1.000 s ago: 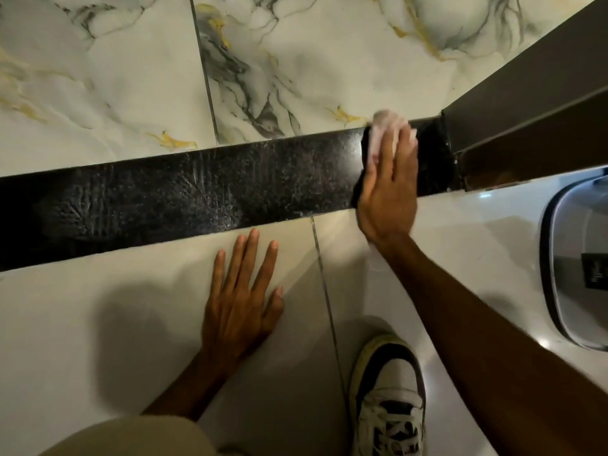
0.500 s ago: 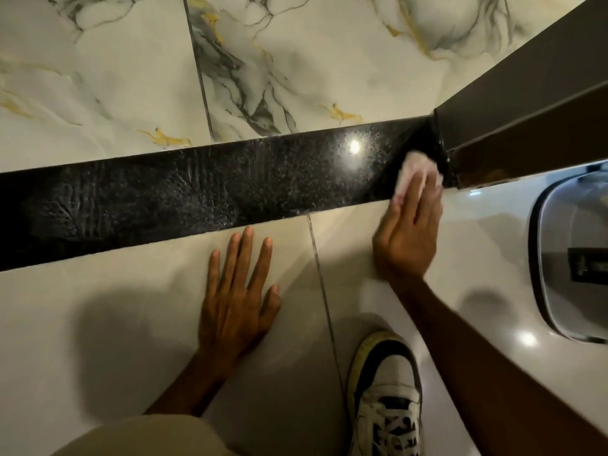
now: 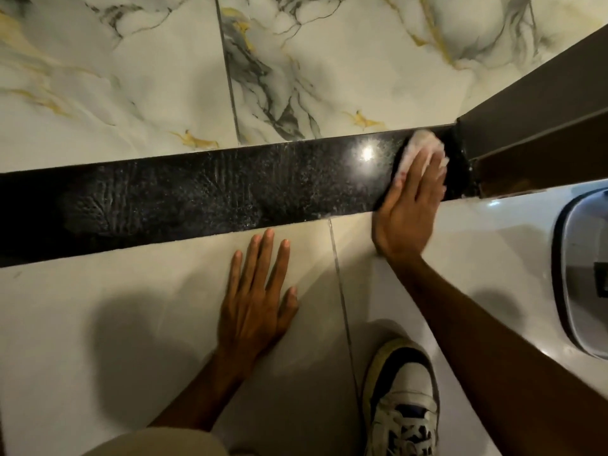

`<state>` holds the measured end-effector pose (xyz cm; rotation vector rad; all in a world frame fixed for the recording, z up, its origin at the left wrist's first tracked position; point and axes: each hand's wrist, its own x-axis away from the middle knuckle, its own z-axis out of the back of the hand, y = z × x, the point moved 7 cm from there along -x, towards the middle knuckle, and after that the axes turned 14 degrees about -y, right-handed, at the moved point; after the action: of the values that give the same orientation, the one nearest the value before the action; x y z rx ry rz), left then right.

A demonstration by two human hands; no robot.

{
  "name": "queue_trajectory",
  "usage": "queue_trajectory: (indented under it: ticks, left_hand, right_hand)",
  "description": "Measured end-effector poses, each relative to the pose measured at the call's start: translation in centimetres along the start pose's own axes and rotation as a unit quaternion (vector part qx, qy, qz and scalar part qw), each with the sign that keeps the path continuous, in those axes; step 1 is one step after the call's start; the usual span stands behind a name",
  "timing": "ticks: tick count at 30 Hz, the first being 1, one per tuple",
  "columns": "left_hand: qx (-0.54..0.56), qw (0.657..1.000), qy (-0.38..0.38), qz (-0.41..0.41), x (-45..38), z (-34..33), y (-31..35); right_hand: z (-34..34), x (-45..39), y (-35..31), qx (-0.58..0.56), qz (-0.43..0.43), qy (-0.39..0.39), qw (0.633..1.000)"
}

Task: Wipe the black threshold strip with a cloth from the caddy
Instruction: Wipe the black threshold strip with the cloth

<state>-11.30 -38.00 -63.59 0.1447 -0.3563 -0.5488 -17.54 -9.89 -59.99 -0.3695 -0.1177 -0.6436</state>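
The black threshold strip [image 3: 204, 195] runs across the floor from left to right, streaked with dried smears and a light glare near its right end. My right hand [image 3: 408, 205] presses a white cloth [image 3: 419, 144] flat onto the strip's right end, close to the dark door frame. Only the cloth's top edge shows past my fingertips. My left hand [image 3: 256, 297] lies flat with fingers spread on the cream floor tile just below the strip, holding nothing.
A dark brown door frame [image 3: 533, 126] rises at the strip's right end. A grey lidded bin [image 3: 582, 274] stands at the right edge. My white and black sneaker [image 3: 403, 399] rests at the bottom. Marbled tiles [image 3: 131, 77] lie beyond the strip.
My right hand slid the cloth down to the strip's near edge by the frame, then back up across the strip. My left hand stayed planted on the tile.
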Motion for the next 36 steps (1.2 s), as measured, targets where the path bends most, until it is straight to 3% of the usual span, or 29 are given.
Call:
queue_trajectory:
  ticks: [2, 5, 8, 10, 12, 15, 17, 21, 24, 26, 28, 32, 34, 36]
  left_hand:
    - [0.005, 1.0, 0.008, 0.012, 0.3, -0.2, -0.3]
    - [-0.006, 1.0, -0.002, 0.02, 1.6, -0.7, -1.0]
    - [-0.001, 1.0, -0.01, 0.019, 4.2, -0.7, -3.0]
    - [-0.001, 0.999, -0.007, 0.037, 5.7, -0.5, -4.6]
    - [0.0, 0.998, -0.003, 0.067, 6.4, -0.4, -5.7]
    - [0.015, 0.996, 0.005, 0.088, 6.3, -0.5, -5.9]
    - [0.018, 0.996, 0.011, 0.09, 6.4, -0.7, -5.8]
    - [0.006, 0.995, 0.01, 0.095, 6.4, -0.6, -6.0]
    - [-0.003, 0.998, 0.003, 0.07, 7.2, -0.1, -6.9]
    - [-0.003, 0.997, 0.003, 0.073, 8.0, 0.2, -8.3]
    - [0.003, 0.995, 0.007, 0.098, 8.6, 0.3, -9.6]
    - [0.015, 0.993, 0.01, 0.113, 8.6, 0.0, -9.8]
    - [0.013, 0.993, 0.007, 0.113, 8.6, -0.1, -9.9]
    - [0.009, 0.993, 0.003, 0.114, 8.7, -0.1, -10.1]
  right_hand:
    - [-1.6, -1.6, -4.2, 0.005, 0.011, 0.003, 1.0]
    - [-4.8, 1.2, -10.4, 0.037, 0.189, -0.066, 0.979]
    - [-5.7, 7.8, -9.5, 0.047, 0.301, -0.117, 0.945]
    - [-4.6, 10.0, -5.9, 0.077, 0.265, -0.096, 0.956]
    - [-3.0, 8.9, -2.8, 0.071, 0.167, -0.072, 0.981]
    - [-1.9, 3.7, -3.1, 0.034, 0.047, -0.03, 0.998]
    - [-3.0, 1.0, -7.1, 0.075, 0.063, -0.013, 0.995]
    - [-7.3, 4.7, -16.8, 0.055, 0.283, -0.085, 0.954]
    - [-7.9, 11.2, -14.8, 0.042, 0.366, -0.147, 0.918]
    - [-6.8, 12.3, -10.2, 0.071, 0.328, -0.112, 0.935]
    - [-5.4, 10.6, -6.8, 0.093, 0.223, -0.071, 0.968]
    - [-4.4, 5.7, -9.5, 0.038, 0.049, 0.02, 0.998]
    - [-6.0, 4.1, -14.2, 0.023, 0.068, 0.003, 0.997]
    - [-8.0, 5.0, -18.7, 0.038, 0.176, -0.056, 0.982]
